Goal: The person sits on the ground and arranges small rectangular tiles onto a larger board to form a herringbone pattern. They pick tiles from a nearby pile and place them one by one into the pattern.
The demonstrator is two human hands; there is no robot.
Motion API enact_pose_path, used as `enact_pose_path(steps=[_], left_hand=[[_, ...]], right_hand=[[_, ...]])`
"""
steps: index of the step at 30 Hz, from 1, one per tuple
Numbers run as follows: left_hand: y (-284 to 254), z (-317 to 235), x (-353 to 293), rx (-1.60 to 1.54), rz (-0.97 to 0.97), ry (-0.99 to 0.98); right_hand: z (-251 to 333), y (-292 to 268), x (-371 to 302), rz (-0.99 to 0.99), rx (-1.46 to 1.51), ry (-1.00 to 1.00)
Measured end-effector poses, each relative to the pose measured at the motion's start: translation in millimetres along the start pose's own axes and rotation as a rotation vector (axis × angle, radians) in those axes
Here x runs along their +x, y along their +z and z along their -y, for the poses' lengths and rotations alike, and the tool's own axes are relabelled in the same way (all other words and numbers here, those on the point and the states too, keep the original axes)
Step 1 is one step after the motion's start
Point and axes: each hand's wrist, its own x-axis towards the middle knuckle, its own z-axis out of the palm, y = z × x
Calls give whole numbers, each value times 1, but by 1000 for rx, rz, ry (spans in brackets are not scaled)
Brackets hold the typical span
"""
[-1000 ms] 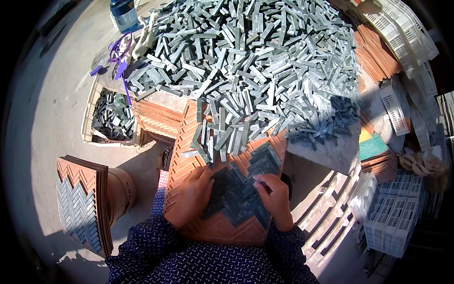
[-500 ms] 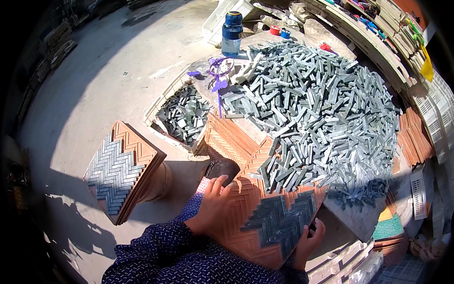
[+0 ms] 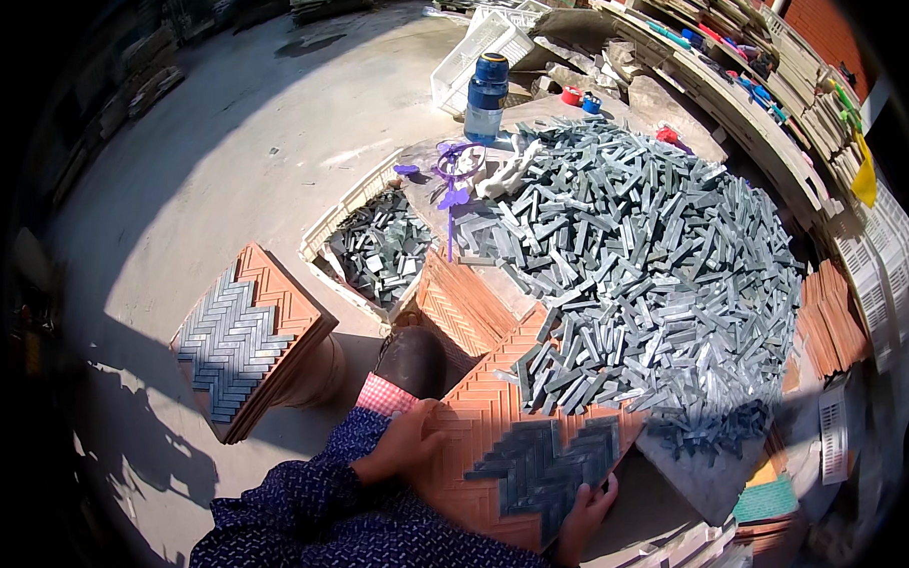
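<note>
On my lap lies an orange herringbone template board [image 3: 451, 474], partly filled with dark grey stone strips [image 3: 546, 471] set in a zigzag. My left hand [image 3: 405, 443] grips the board's left edge, its fingers bent over the top. At the lower right edge, my right hand [image 3: 586, 515] is closed round the board, with the thumb and fingertips showing beside the strips. The board's far corner reaches to the big heap of loose grey-green stone strips [image 3: 653, 247]. Some strips at the heap's near side lie close to that corner.
To the left, a stack of template boards [image 3: 246, 341], its top one holding strips, rests on a round stand. A cream crate [image 3: 347, 213] contains dark stone pieces. Beyond are a blue bottle [image 3: 486, 98] and a purple ring-topped stick [image 3: 451, 194]. More orange boards [image 3: 831, 316] lean at right.
The board and both hands have shifted slightly left in view, while the far surroundings sit lower. My left hand's fingers have drawn together on the board's edge. The strips' pattern looks the same.
</note>
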Motion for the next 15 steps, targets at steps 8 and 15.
enact_pose_path(steps=[8,15], left_hand=[[2,9,4,37,-27,52],[1,5,1,3,-42,46]], right_hand=[[6,3,0,-10,-35,20],[0,1,5,1,-6,0]])
